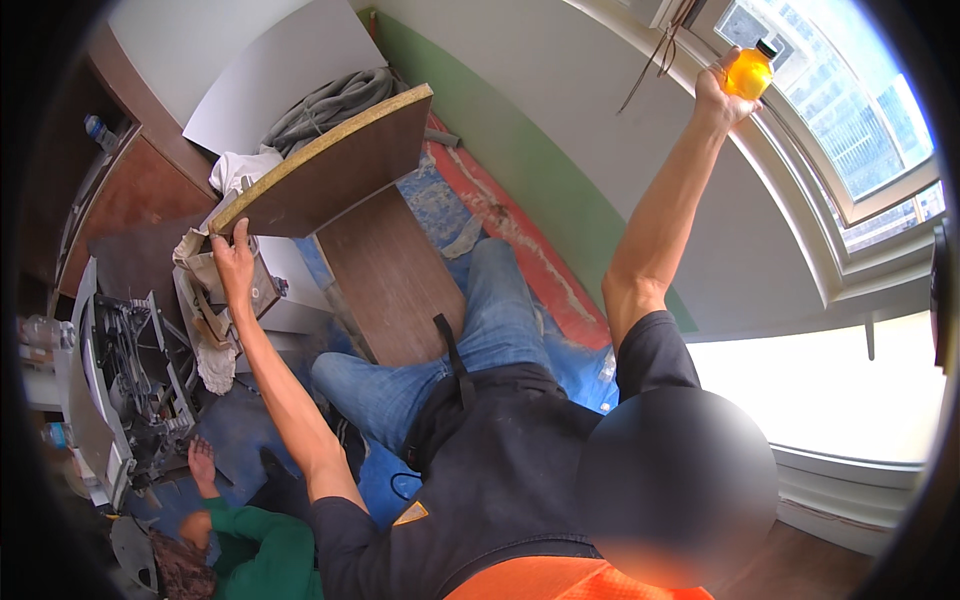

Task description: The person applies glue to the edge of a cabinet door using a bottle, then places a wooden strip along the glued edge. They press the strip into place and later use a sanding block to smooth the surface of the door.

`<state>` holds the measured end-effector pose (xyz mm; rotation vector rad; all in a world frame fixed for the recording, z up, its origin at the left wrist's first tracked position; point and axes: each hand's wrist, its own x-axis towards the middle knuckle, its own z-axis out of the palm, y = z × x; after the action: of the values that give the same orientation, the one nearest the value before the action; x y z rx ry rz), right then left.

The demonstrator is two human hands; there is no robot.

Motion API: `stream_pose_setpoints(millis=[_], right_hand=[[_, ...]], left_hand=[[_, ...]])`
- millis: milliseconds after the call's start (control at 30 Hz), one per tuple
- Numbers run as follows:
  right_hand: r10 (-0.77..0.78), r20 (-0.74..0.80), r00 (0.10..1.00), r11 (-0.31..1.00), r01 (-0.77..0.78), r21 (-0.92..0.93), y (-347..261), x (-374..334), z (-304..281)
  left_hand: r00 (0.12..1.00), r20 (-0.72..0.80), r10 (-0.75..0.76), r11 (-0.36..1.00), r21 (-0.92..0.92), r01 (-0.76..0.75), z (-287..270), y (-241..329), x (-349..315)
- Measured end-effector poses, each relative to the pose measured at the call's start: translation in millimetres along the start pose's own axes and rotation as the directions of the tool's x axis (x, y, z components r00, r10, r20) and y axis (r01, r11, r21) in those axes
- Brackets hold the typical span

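My left hand [234,265] is stretched out to the left, its fingers on the near corner of a brown wood panel [330,178] with a raw yellowish edge. The panel stands upright on its side, meeting a second brown board [392,275] that lies low beside my legs. High at the right, by the window, my right hand [716,92] is wrapped round a small bottle [749,73] of orange-yellow liquid with a dark cap. The bottle is tilted slightly.
Behind the panel lies a coiled grey hose [335,105]. A metal frame [135,370] with dark parts stands at the left. At the lower left is another person in a green sleeve [265,545], one hand [202,460] raised. A window [850,110] fills the upper right.
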<state>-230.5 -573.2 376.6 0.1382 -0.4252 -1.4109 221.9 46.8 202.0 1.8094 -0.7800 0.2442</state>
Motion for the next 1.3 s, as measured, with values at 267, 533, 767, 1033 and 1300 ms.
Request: stream_pose_setpoints(millis=[267,533,767,1033,1300], right_hand=[[0.098,0.161,0.982,0.987,-0.075,-0.139,-30,18,-24],[0.274,0.045,0.961,0.806,-0.204,-0.556,15,-114,-89],[0.666,-0.481,0.57,0.049,-0.677,-0.734,110,-290,-208],[0.715,-0.556,0.424,0.121,-0.858,-0.499,117,-298,-249],[0.493,-0.829,0.263,-0.546,-0.648,-0.531,73,-277,-269]], left_hand=[[0.995,0.006,0.098,0.995,-0.017,-0.098,1,8,-17],[0.984,-0.066,0.165,0.986,-0.013,-0.166,8,40,-27],[0.994,-0.058,0.092,0.992,-0.079,-0.097,10,49,-46],[0.976,-0.124,0.181,0.98,0.108,-0.168,18,43,-131],[0.976,0.011,0.219,0.947,0.237,-0.216,27,34,-229]])
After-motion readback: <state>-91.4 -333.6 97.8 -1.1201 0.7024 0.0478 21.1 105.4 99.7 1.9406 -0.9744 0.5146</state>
